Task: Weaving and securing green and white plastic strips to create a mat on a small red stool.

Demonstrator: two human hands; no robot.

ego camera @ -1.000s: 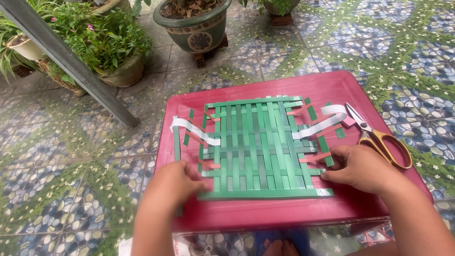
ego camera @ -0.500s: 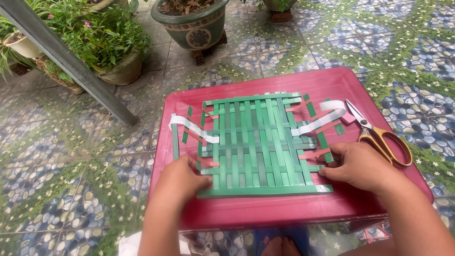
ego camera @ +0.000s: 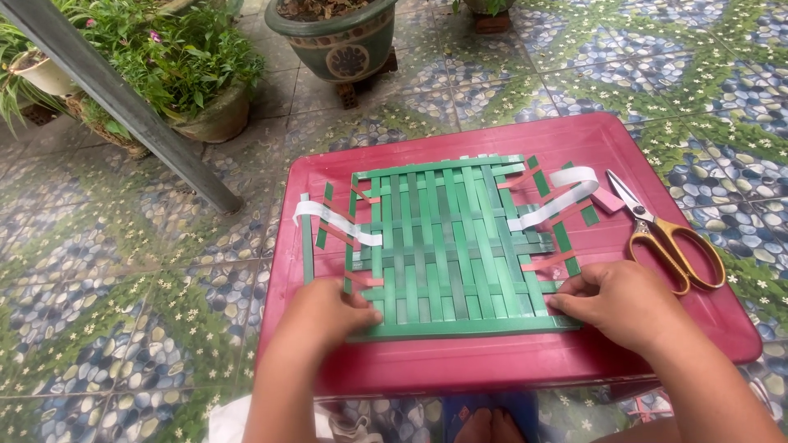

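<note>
Pressing green woven mat — left hand fingers flat, together | right hand fingers pinching mat edge — red tray

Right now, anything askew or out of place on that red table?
Mostly tidy. The green woven mat lies flat, but a white strip crosses its right side at a slant, and another white strip curls off the left edge.

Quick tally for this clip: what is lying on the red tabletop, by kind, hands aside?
Green woven strip mat: 1
White paper strips: 2
Yellow-handled metal scissors: 1
Loose green strips beside the mat: several, count unclear
Total counted: 4, all on the red plastic table.
</note>
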